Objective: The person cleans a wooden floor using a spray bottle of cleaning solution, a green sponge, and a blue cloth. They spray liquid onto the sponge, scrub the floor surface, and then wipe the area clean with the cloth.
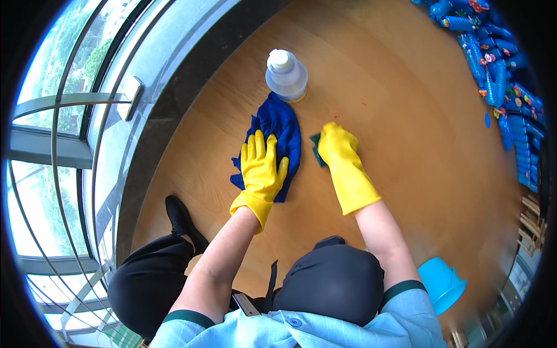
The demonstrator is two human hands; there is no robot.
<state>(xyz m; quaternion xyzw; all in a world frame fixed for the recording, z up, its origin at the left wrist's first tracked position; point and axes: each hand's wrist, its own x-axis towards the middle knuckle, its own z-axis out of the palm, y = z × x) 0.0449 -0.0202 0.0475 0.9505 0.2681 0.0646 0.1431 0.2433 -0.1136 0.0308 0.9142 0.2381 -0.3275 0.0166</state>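
Note:
Both my hands wear yellow rubber gloves. My left hand (pixel 261 176) lies flat on a crumpled dark-blue cloth (pixel 285 128) on the wood-look floor (pixel 404 174), its thumb spread from the fingers. In my right hand (pixel 340 150) is a dark-green scouring pad (pixel 318 154), pressed against the floor; the fingers hide most of it. Just beyond the cloth stands a translucent plastic bottle (pixel 287 78) with a white top. Small red marks (pixel 337 116) show on the floor ahead of my right hand.
A light-blue bucket (pixel 437 282) stands by my right elbow. Blue plastic bottles (pixel 496 74) with small colourful decorations are massed at the far right. Along the left run a dark stone border (pixel 145 143), metal railing (pixel 56 143) and windows. My bent knees are close below.

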